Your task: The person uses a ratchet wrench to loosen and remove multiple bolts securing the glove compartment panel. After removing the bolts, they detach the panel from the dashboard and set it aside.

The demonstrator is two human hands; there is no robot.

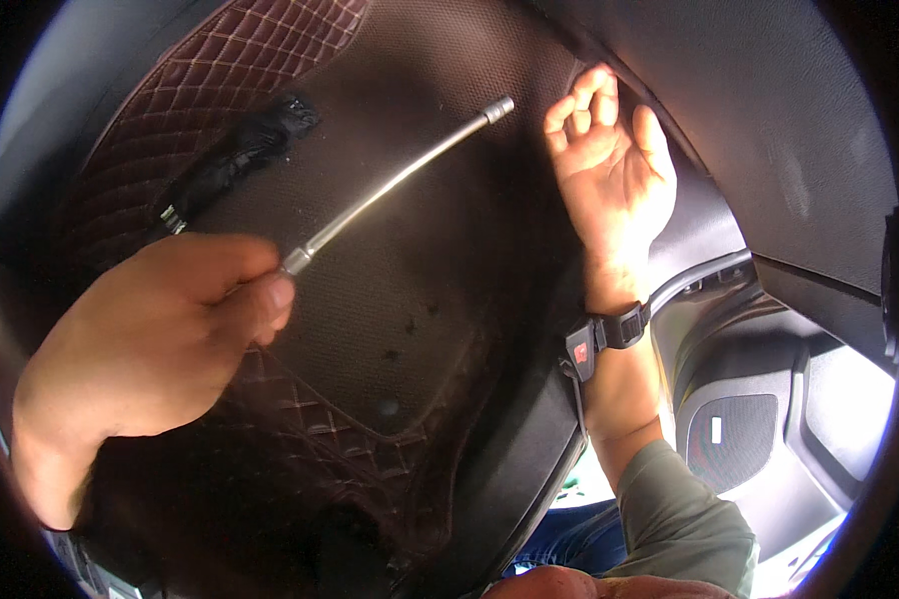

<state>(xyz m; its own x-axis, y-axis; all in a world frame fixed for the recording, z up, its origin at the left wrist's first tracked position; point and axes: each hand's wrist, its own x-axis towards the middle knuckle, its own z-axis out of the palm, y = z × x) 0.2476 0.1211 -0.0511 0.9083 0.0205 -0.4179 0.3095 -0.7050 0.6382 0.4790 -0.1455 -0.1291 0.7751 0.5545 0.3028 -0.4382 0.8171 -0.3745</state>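
My left hand [160,334] comes in from the left, its thumb and fingers closed around one end of a slim silver socket extension bar [400,183]. The bar slants up to the right above the footwell mat, and its thicker far end stays apart from any surface. To the right, my right hand [614,165] is raised with the palm showing and the fingers loosely bent. Nothing lies in it, and it is beside the dark trim panel. A black strap with a small device [599,339] circles my right wrist.
Brown quilted matting [200,90] edges the dark textured floor mat [410,329]. A crumpled black item [245,150] lies on it beyond my left hand. Dark panels [799,130] close in at the upper right. The door with its speaker grille [732,439] stands at the lower right.
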